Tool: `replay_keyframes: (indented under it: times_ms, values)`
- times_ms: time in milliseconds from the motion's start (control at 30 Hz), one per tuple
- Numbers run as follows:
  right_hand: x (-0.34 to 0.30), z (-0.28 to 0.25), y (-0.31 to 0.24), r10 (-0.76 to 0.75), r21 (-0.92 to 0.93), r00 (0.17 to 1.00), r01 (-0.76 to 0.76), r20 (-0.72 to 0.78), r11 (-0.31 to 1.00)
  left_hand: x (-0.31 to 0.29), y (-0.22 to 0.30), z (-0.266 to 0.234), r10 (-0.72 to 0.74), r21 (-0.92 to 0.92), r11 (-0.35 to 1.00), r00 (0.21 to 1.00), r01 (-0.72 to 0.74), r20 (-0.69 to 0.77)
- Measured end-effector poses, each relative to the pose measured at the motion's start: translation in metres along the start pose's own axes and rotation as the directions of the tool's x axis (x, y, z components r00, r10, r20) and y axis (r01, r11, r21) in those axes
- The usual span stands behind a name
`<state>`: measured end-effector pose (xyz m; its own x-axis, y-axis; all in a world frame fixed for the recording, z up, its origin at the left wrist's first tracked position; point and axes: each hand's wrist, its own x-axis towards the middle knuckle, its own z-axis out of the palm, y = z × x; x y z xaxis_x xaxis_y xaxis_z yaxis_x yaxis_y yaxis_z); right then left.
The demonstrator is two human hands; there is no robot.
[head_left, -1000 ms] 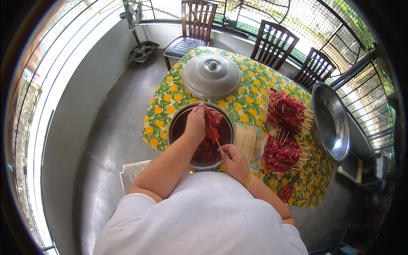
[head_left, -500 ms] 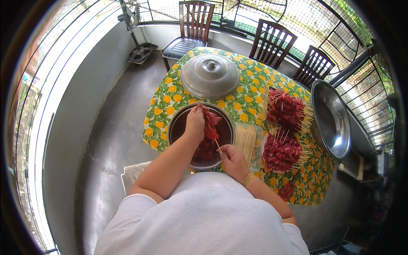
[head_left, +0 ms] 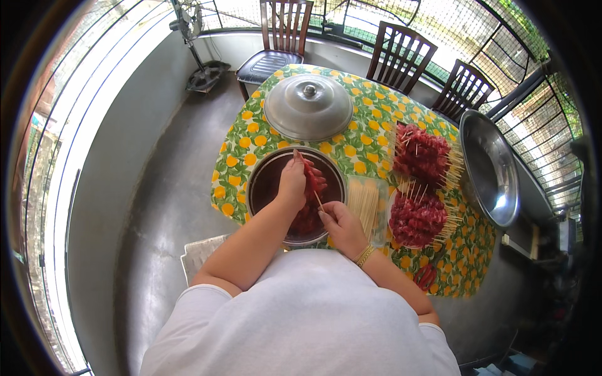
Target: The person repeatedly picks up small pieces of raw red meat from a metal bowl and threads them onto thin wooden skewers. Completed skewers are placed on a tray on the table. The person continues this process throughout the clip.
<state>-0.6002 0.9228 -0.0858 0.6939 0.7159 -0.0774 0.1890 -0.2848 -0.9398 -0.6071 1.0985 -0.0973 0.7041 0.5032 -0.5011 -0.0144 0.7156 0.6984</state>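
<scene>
Over a round metal pot [head_left: 253, 216] with red meat in its bottom, my two hands work on one wooden skewer [head_left: 318, 200]. My right hand [head_left: 342, 227] pinches the skewer's lower end at the pot's right rim. My left hand [head_left: 293, 183] is closed around a piece of raw red meat [head_left: 311, 177] on the skewer's upper part; the fingers partly hide it. Beside the pot on the right, a clear plastic tray [head_left: 380, 219] holds a bundle of bare skewers [head_left: 362, 207].
Two piles of skewered meat [head_left: 421, 156] [head_left: 417, 216] lie on the right, with sticks poking out. A large metal basin [head_left: 489, 169] leans at the table's right edge. Behind the pot rests a domed lid [head_left: 308, 109]. Red-handled scissors [head_left: 425, 276] lie near the front right edge.
My left hand has turned and wrapped further over the meat, which now shows as a narrower strip. The right hand has shifted slightly while keeping its pinch on the skewer.
</scene>
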Motion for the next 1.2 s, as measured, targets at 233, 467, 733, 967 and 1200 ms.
replay_keyframes:
  times_ms: [233, 467, 733, 967, 1200]
  values:
    - [0.002, -0.002, -0.001, -0.124, -0.191, 0.992, 0.116, -0.029, 0.975, 0.021, -0.013, 0.003, 0.373, 0.154, 0.923, 0.92, -0.353, -0.123]
    - [-0.007, -0.005, 0.001, 0.115, 0.112, 0.993, -0.114, -0.004, 0.987, 0.024, -0.031, 0.009, 0.224, 0.189, 0.958, 0.974, -0.218, -0.015]
    - [-0.01, -0.031, 0.019, 0.222, 0.215, 0.971, -0.2, -0.086, 0.956, 0.102, -0.052, -0.031, 0.348, 0.837, 0.335, 0.883, -0.432, 0.316]
    - [-0.021, -0.033, 0.021, 0.217, 0.221, 0.971, -0.189, -0.105, 0.957, 0.089, -0.084, -0.054, -0.198, 0.792, -0.472, 0.922, -0.387, 0.333]
    - [-0.021, -0.036, 0.02, 0.227, 0.193, 0.972, -0.212, -0.059, 0.958, 0.067, -0.047, -0.075, -0.472, 0.825, -0.231, 0.801, -0.516, 0.368]
